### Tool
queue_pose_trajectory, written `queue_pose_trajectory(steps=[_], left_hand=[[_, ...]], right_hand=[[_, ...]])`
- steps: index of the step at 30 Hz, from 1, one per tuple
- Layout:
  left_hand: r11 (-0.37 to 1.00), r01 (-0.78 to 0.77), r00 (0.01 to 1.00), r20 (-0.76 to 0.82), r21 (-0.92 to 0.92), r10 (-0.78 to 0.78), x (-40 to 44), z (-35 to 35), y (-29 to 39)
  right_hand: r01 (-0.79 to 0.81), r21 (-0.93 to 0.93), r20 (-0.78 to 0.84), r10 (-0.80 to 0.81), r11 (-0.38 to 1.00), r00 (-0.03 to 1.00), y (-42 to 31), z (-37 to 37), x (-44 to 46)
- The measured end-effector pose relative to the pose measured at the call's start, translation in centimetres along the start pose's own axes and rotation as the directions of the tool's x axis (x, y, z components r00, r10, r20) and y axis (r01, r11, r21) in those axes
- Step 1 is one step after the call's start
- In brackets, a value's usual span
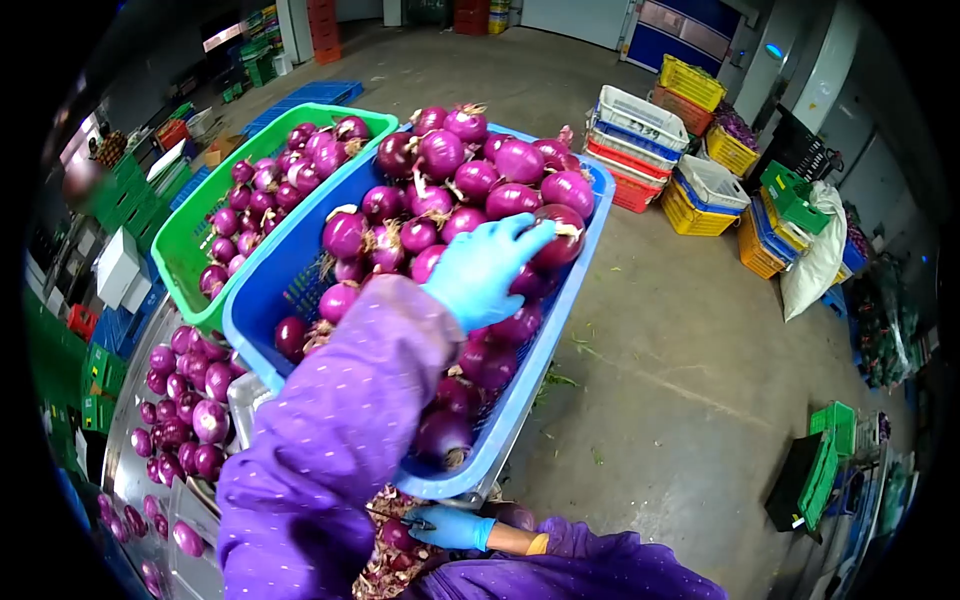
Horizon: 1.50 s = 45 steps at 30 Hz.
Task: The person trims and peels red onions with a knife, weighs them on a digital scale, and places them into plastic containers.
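Note:
My left hand (pixel 485 268), in a light blue glove, reaches into a blue crate (pixel 236 312) heaped with red onions. Its fingers curl over the left side of a large red onion (pixel 560 238) near the crate's right wall. Lower down, my right hand (pixel 455 528), also gloved in blue, is closed around a thin dark tool (pixel 412 522) whose kind I cannot make out. Just beside that tool is another red onion (pixel 398 537), above a pile of dry onion skins (pixel 378 572). My left sleeve covers part of the blue crate.
A green crate (pixel 180 262) of smaller red onions adjoins the blue one. Loose onions (pixel 185 405) lie on a metal table (pixel 125 470) at left. Stacked crates (pixel 635 150) and a white sack (pixel 812 255) stand on the floor (pixel 660 370) to the right.

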<state>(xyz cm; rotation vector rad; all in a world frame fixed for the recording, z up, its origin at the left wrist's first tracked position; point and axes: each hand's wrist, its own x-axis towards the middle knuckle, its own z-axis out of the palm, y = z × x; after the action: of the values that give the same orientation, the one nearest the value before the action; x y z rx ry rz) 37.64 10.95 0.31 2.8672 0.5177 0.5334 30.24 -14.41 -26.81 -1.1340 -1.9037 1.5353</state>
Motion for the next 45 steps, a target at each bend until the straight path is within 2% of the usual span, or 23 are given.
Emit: queue_pose_trajectory(steps=[1,2,3,6,7,8,9,11,15,16,17,18,19,20,21,22,25,28,31,35,38,42,45], left_hand=[[1.0,0.01,1.0,0.0,0.028,-0.01,1.8,1.0,0.6],[0.998,0.018,1.0,-0.001,0.057,-0.018,3.3,1.9,0.8],[0.997,0.075,0.997,0.02,0.035,-0.075,4.7,2.4,0.9],[0.975,0.224,0.974,0.039,-0.013,-0.223,7.6,4.6,0.2],[0.973,0.231,0.972,0.047,-0.024,-0.23,7.9,4.4,0.2],[0.97,0.24,0.97,0.059,-0.032,-0.238,8.0,4.4,0.2],[0.971,0.226,0.974,0.042,-0.072,-0.223,7.9,4.5,-0.1],[0.974,0.174,0.983,-0.034,-0.144,-0.181,7.4,4.7,-1.1],[0.902,0.023,0.971,-0.203,-0.432,-0.123,2.1,0.6,-1.8],[0.714,0.057,0.963,-0.149,-0.698,-0.223,-0.4,-1.2,-0.8],[0.581,0.114,0.946,-0.09,-0.806,-0.31,-2.8,-3.6,0.5],[0.713,0.116,0.932,-0.172,-0.691,-0.319,-5.9,-5.2,0.0],[0.482,0.048,0.922,-0.147,-0.875,-0.359,-7.6,-6.6,2.7],[0.384,0.017,0.874,-0.173,-0.923,-0.455,-10.9,-7.2,3.7],[0.456,0.092,0.847,-0.172,-0.885,-0.504,-16.1,-7.3,1.6],[0.41,0.036,0.885,-0.162,-0.911,-0.437,-22.6,-6.5,-3.8],[0.194,0.084,0.73,-0.073,-0.977,-0.68,-27.7,-5.0,1.2],[-0.023,0.082,0.611,0.069,-0.996,-0.788,-31.4,-1.6,4.2],[-0.185,0.029,0.551,0.17,-0.982,-0.817,-33.8,1.1,6.5],[-0.339,-0.066,0.511,0.26,-0.939,-0.819,-36.0,3.2,8.7],[-0.426,-0.146,0.506,0.303,-0.893,-0.807,-36.8,4.1,9.6],[-0.529,-0.28,0.48,0.361,-0.801,-0.8,-38.9,4.6,10.8],[-0.612,-0.398,0.486,0.409,-0.683,-0.773,-41.2,4.8,10.9]], right_hand=[[-0.14,-0.005,0.098,0.14,0.99,0.985,-1.2,-1.5,-0.5],[-0.146,0.148,-0.007,0.149,0.978,0.989,-2.7,-2.6,-1.6],[-0.101,0.014,-0.015,0.101,0.995,0.995,-0.2,-2.1,-1.6],[-0.039,-0.04,-0.098,0.035,0.998,0.995,2.4,-1.8,-1.5],[-0.198,-0.093,0.052,0.204,0.976,0.978,2.7,-2.7,-1.5],[-0.249,-0.091,0.074,0.256,0.964,0.964,2.7,-2.9,-1.6],[-0.3,-0.092,0.096,0.308,0.95,0.946,2.8,-3.1,-1.7],[-0.19,0.032,-0.104,0.192,0.981,0.976,4.9,-1.2,-2.0],[-0.217,0.097,-0.09,0.226,0.971,0.97,1.8,-2.6,-2.1],[-0.163,0.042,-0.134,0.167,0.986,0.977,0.9,-2.7,-1.8],[-0.112,-0.017,-0.176,0.108,0.994,0.979,0.1,-2.8,-1.6],[-0.027,0.084,-0.209,0.044,0.996,0.977,-2.9,-4.1,-2.0],[0.053,0.079,-0.254,-0.031,0.996,0.967,-1.7,-3.4,-1.7],[0.128,0.066,-0.291,-0.104,0.99,0.951,-0.7,-2.4,-0.6],[0.143,0.097,-0.302,-0.107,0.985,0.947,-1.4,-2.5,-0.5],[0.15,0.214,-0.284,-0.085,0.965,0.955,-3.7,-3.5,-1.5],[0.018,0.413,-0.203,0.073,0.911,0.976,-5.3,-2.7,0.0],[0.243,0.347,-0.369,-0.106,0.906,0.923,-7.9,-1.9,1.2],[0.32,0.375,-0.373,-0.174,0.87,0.911,-11.5,-2.0,1.9],[0.363,0.388,-0.376,-0.214,0.847,0.902,-13.3,-0.3,4.4],[0.185,0.407,-0.298,-0.062,0.895,0.953,-16.2,-0.5,2.6],[0.241,0.48,-0.334,-0.078,0.843,0.939,-14.2,2.3,4.9],[0.39,0.574,-0.429,-0.142,0.719,0.892,-14.5,2.7,5.1]])
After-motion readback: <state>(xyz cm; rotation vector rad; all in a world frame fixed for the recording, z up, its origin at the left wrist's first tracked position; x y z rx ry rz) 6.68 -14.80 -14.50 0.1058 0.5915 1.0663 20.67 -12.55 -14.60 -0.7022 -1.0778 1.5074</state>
